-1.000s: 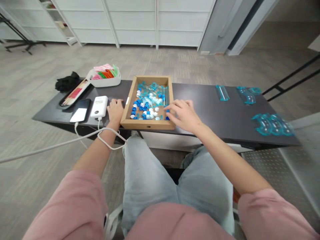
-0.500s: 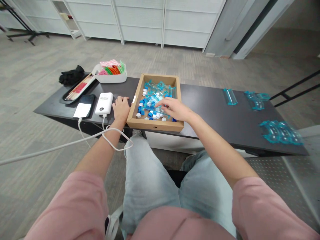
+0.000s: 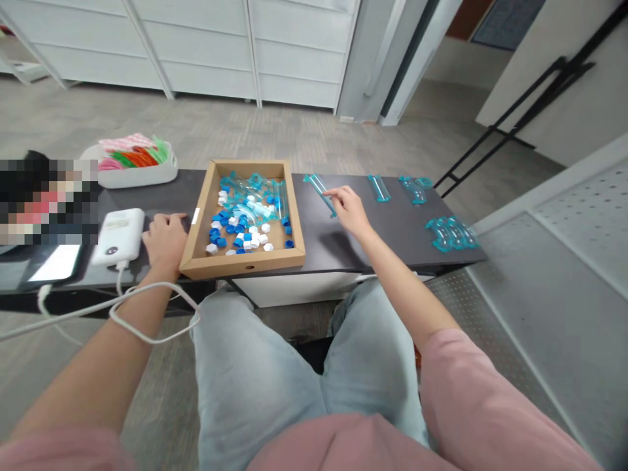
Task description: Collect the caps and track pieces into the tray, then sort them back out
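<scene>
Above the dark table, my right hand (image 3: 347, 208) pinches a straight, see-through teal plastic track piece (image 3: 321, 194) near its middle, to the right of the cardboard box. My left hand (image 3: 165, 241) rests on the table against the left side of the cardboard box (image 3: 250, 261), fingers apart and holding nothing. Inside the box lie more clear teal pieces (image 3: 279, 199), straight and curved, with several small blue and white caps (image 3: 248, 239). Further right on the table are a straight teal piece (image 3: 379, 188), some curved ones (image 3: 415, 190) and a row of curved pieces (image 3: 450, 234).
Left of my hand are a white power bank (image 3: 119, 237) and a phone (image 3: 56, 261), with white cables (image 3: 157, 286) looping over my left forearm. A white basket (image 3: 142, 175) of colourful strips stands at the back left. White cabinets (image 3: 196, 46) line the far side.
My right hand has left the box and moved right, carrying a straight teal track piece out over the table. The view has turned right. My left hand remains beside the box.
</scene>
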Demonstrator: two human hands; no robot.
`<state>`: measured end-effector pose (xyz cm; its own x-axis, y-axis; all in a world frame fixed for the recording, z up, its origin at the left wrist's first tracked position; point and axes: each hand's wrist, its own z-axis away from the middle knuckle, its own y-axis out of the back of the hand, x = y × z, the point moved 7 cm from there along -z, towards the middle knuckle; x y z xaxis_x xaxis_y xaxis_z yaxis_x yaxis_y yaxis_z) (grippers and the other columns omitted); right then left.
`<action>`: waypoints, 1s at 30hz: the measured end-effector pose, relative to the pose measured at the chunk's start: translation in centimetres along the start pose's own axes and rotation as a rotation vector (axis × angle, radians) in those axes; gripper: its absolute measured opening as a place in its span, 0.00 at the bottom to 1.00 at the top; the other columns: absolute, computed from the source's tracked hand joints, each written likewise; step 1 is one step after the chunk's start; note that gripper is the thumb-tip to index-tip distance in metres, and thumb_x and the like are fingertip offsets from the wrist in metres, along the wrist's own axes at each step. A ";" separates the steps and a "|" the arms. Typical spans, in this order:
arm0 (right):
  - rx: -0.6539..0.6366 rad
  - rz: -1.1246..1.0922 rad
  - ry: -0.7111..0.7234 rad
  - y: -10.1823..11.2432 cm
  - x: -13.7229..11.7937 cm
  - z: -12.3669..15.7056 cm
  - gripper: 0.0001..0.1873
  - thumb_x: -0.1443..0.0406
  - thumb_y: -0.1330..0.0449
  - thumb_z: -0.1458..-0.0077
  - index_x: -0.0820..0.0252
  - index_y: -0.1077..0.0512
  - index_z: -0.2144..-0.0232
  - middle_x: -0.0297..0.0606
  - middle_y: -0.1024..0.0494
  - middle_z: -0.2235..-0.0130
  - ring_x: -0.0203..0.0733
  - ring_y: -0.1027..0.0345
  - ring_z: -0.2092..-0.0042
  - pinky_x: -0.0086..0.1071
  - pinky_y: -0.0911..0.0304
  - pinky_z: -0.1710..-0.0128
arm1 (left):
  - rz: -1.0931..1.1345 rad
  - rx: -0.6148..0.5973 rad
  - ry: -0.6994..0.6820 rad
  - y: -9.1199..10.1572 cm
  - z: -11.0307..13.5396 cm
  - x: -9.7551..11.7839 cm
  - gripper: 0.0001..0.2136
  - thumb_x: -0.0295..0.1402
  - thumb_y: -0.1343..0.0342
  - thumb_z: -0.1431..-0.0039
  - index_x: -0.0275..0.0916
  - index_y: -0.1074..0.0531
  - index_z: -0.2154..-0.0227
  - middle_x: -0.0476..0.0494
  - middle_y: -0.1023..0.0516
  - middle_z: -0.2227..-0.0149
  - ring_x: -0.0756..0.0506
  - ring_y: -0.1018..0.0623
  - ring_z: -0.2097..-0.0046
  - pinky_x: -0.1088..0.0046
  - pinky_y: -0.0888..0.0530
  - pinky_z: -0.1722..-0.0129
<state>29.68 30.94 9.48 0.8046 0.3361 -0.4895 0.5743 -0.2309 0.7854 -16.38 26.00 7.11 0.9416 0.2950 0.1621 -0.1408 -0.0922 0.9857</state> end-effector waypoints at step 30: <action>-0.163 0.367 -0.302 2.4 14.8 -0.1 0.39 0.49 0.53 0.18 0.62 0.34 0.17 0.53 0.38 0.15 0.62 0.55 0.13 0.66 0.57 0.17 | -0.039 0.024 0.120 -1.3 -1.1 -1.9 0.40 0.46 0.72 0.26 0.38 0.32 0.22 0.17 0.28 0.25 0.26 0.28 0.23 0.45 0.32 0.25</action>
<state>42.96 35.50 4.18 0.9708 -0.0254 -0.2384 0.2332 -0.1310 0.9636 -18.35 26.58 5.61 0.9029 0.4099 0.1291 -0.0959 -0.1008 0.9903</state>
